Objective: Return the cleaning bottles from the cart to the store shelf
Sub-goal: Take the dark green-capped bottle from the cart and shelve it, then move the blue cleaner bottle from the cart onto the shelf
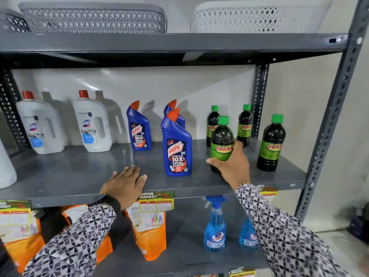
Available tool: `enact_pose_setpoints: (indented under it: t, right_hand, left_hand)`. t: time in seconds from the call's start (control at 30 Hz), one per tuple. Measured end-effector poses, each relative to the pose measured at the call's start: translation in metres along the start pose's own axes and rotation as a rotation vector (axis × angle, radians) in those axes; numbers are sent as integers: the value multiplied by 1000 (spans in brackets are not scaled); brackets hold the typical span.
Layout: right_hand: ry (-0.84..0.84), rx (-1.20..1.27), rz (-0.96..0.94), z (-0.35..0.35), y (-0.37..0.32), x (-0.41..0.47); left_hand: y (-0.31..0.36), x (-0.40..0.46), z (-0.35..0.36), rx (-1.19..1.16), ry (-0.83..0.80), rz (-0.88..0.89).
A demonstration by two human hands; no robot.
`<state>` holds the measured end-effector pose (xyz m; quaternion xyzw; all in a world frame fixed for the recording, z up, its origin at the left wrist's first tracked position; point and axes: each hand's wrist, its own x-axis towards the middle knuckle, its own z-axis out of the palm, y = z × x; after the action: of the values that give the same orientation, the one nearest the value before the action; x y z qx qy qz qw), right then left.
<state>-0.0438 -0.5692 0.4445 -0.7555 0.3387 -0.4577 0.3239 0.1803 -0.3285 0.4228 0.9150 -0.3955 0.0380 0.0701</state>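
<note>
My right hand grips a dark bottle with a green cap and green label, standing upright on the grey middle shelf. Three more bottles of the same kind stand around it: two behind and one to the right. Left of my right hand stand three blue toilet-cleaner bottles with red caps, the nearest at the front. Two white jugs with red caps stand at the shelf's back left. My left hand lies flat and empty on the shelf's front edge.
Grey and white perforated baskets sit on the top shelf. Below are orange refill pouches and two blue spray bottles. A perforated grey upright bounds the shelf on the right. Price tags hang along the shelf edge.
</note>
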Motion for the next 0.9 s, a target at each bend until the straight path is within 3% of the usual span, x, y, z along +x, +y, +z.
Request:
enact_pose_setpoints:
  t: [0.37,0.5,0.57,0.67,0.77,0.9]
  right_hand:
    - [-38,0,-37,-8,2,-12]
    - [150,-74,-319,-17,-7,-35]
    - [158,-99,-488,-13,-20,-50]
    - [30,-29,-676,13,-48,-77]
    - [-211,41,-846,58,-72,-114]
    - [-566,137,-930,145,-92,-188]
  left_hand:
    - [2,-4,-3,-64,50,-13]
    - [0,-29,-3,-308,273,33]
    - [-5,-58,-1,-380,370,59]
    - [-24,-109,1,-380,544,40]
    - [-51,-160,9,-370,723,-90]
    - [-110,-228,47,-395,702,-378]
